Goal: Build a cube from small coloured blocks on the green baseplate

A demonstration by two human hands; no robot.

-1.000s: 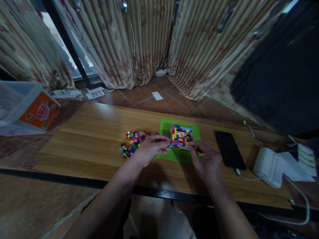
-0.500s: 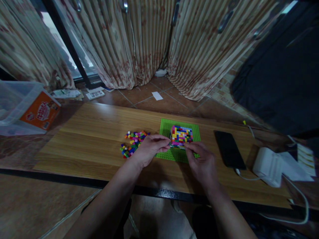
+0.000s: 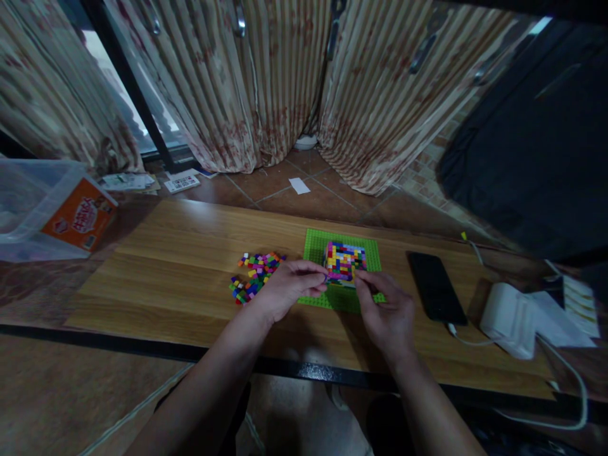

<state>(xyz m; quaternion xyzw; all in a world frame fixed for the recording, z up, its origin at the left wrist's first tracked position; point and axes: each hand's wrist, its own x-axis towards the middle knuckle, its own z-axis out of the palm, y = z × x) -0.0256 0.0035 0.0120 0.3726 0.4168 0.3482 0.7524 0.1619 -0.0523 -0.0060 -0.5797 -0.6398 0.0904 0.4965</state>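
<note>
Wooden table [image 3: 166, 266]: brick block [image 3: 346, 258] between left hand [image 3: 289, 287] and right hand [image 3: 388, 310], both pinched narrow.

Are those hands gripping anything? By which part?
Left hand seems to pinch a purple brick, part unclear. Right hand is at the near edge of the brick block; hold unclear.

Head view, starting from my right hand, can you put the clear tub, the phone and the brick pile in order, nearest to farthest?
From your right hand:
1. Phone: just to its right.
2. Brick pile: off to its left.
3. Clear tub: at the far left of the view.
</note>
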